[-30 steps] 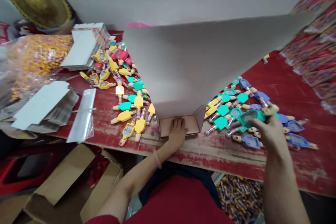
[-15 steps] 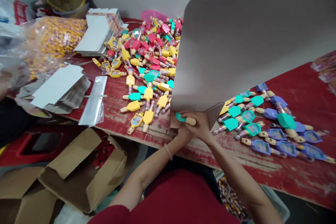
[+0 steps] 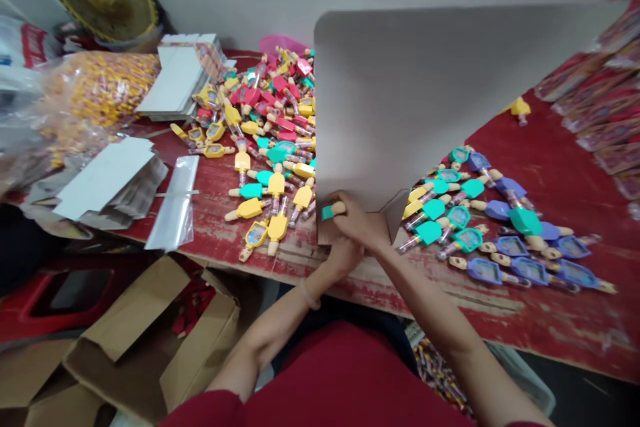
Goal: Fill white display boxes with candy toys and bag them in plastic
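Observation:
A tall grey cardboard display box (image 3: 400, 100) with a high back panel stands on the red table. Both my hands are at its low front part. My right hand (image 3: 357, 221) is closed on a green paddle-shaped toy (image 3: 327, 212) with a beige handle end, at the box's left side. My left hand (image 3: 345, 259) is just below, overlapping the right one at the box's front edge. Its fingers are hidden. Left of the box, red, yellow and green toys (image 3: 277, 183) lie in a pile. Green and purple toys (image 3: 484, 270) are spread on the right.
White folded cards (image 3: 107, 177), clear plastic sleeves (image 3: 175, 200) and a bag of yellow pieces (image 3: 107, 83) are on the left of the table (image 3: 575, 320). Packed bags (image 3: 600, 107) lie at the far right. An open carton (image 3: 150, 327) is below the table's front edge.
The green toy has moved left within the box, with my right hand around it. My view has shifted slightly to the right, showing more packed bags.

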The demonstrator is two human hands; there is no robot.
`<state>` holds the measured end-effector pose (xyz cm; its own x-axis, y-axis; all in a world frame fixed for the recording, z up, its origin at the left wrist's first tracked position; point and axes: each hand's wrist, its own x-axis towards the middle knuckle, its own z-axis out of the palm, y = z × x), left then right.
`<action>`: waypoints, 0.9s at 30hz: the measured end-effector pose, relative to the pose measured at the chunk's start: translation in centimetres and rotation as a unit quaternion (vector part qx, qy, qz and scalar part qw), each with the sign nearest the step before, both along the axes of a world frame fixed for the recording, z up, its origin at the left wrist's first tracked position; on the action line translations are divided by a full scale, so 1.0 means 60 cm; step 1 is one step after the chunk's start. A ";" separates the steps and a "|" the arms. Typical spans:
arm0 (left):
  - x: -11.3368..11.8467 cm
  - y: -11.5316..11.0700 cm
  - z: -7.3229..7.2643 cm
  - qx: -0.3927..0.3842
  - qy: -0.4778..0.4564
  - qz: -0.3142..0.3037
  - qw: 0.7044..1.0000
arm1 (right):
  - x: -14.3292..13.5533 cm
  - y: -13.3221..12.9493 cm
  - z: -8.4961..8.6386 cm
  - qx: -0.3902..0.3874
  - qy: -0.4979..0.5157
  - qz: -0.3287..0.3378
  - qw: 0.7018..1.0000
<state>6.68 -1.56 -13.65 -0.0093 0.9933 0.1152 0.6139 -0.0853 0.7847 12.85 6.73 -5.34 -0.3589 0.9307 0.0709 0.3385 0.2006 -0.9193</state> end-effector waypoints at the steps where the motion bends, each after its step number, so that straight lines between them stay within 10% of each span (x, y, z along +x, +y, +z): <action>1: -0.024 -0.011 0.021 0.008 -0.007 0.013 1.000 | -0.004 0.001 0.001 0.003 -0.007 -0.004 1.000; 6: -0.135 0.000 0.143 0.161 -0.156 0.202 0.953 | -0.026 0.009 0.005 -0.002 -0.033 0.016 0.999; 12: -0.133 0.090 0.185 0.044 -0.201 0.064 0.977 | -0.021 -0.029 -0.005 0.052 -0.020 0.050 0.997; 16: -0.132 0.104 0.161 0.023 -0.239 0.079 0.967 | 0.147 -0.029 -0.017 0.079 -0.011 -0.153 0.985; 21: -0.138 0.114 0.157 -0.023 -0.235 0.081 0.968 | 0.459 0.031 0.000 0.083 -0.056 -0.476 0.873; 27: -0.136 0.117 0.169 -0.086 -0.335 0.055 0.937 | 0.593 0.032 -0.015 -0.048 -0.246 -0.499 0.829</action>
<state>-1.49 5.48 -3.53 -0.1253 0.9855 -0.1142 -0.0232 0.1122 0.9934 48.40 8.62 -6.24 0.6302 0.7746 0.0532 0.6316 -0.4716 -0.6154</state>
